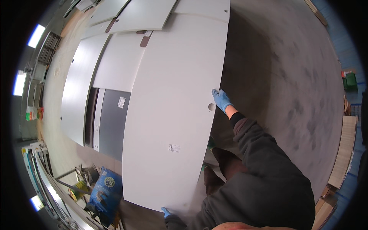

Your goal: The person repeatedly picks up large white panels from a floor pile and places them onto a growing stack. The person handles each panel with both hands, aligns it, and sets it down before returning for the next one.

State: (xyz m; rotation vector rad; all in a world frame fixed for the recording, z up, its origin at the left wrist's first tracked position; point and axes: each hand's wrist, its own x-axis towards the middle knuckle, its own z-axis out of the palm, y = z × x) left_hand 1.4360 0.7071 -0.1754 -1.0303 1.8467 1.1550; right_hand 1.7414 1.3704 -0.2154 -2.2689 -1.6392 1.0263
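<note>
A long white door panel with a small printed label and a round hole near its right edge spans the middle of the view. Its far part overlaps other panels. My right hand, in a blue glove, is closed round the panel's right edge beside the hole, thumb on top. At the near left corner, my left hand, also gloved in blue, grips the near edge; most of its fingers are hidden beneath the panel.
More white panels lie stacked to the left and far side, with a grey panel among them. A blue sack and a yellow container stand at lower left. Boards line the right side beyond the concrete floor.
</note>
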